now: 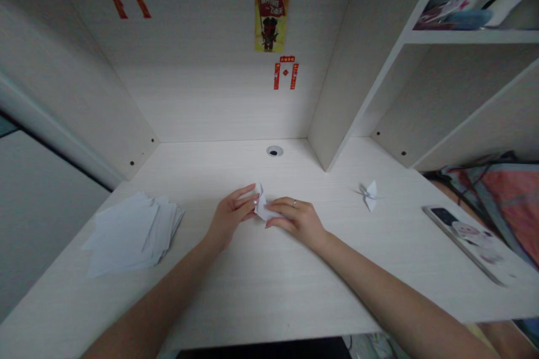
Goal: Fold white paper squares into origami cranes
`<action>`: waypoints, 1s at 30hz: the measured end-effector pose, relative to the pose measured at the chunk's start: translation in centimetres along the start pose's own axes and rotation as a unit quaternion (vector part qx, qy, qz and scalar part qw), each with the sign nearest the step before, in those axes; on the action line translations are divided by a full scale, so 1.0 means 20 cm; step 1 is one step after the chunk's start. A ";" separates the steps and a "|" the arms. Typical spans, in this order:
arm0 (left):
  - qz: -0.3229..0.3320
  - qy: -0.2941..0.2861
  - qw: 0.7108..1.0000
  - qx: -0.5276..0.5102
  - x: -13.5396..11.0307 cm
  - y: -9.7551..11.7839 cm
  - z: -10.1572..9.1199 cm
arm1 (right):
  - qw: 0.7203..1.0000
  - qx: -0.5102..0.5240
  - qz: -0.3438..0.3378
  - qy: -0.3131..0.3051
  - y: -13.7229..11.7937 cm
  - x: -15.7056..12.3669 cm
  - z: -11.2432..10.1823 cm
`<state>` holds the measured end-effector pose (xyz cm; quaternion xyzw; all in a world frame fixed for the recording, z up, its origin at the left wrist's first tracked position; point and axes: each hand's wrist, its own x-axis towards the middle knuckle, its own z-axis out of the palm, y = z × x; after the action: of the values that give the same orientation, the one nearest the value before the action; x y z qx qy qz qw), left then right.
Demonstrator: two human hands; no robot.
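Note:
Between my two hands, near the middle of the desk, is a small piece of folded white paper (pixel 261 207). My left hand (pixel 231 210) pinches its left edge between thumb and fingers. From the right, my right hand (pixel 297 216), with a ring on one finger, grips the paper's other side with thumb and fingers closed on it. Part of the paper is hidden by the fingers. Off to the right lies a folded white paper crane (pixel 369 195), touched by neither hand.
A loose stack of white paper sheets (pixel 126 230) lies at the left of the desk (pixel 236 303). At the right rests a phone (pixel 467 244) in a decorated case. An upright divider panel (pixel 337 140) rises behind my right hand, and a round cable hole (pixel 275 151) sits at the back.

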<state>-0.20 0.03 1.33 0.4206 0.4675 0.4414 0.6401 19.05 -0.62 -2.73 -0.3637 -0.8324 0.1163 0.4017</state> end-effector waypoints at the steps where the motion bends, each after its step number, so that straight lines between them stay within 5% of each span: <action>1: 0.001 0.002 1.000 -0.001 0.00 0.00 0.00 | 1.000 0.002 0.004 0.002 0.00 0.00 0.00; 11: 0.011 0.015 0.999 0.044 0.01 -0.01 -0.02 | 0.999 -0.047 0.008 -0.007 -0.01 0.01 -0.01; 15: 0.094 0.009 0.987 0.132 -0.01 -0.01 -0.02 | 0.995 -0.033 0.067 0.067 -0.02 0.00 -0.02; 19: 0.268 0.027 0.893 0.360 -0.04 0.01 -0.03 | 0.980 0.020 0.151 0.131 -0.02 0.00 -0.03; 22: 0.337 -0.004 0.831 0.443 -0.05 0.03 -0.05 | 0.979 0.023 0.147 0.136 -0.02 0.00 -0.03; 30: 0.376 -0.021 0.787 0.488 -0.04 0.03 -0.07 | 0.987 -0.015 0.127 0.102 -0.03 -0.01 -0.02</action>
<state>-1.77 -0.42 1.85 0.8287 0.4117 0.3514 0.1427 19.15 -1.23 -2.19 -0.4822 -0.7360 0.1158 0.4609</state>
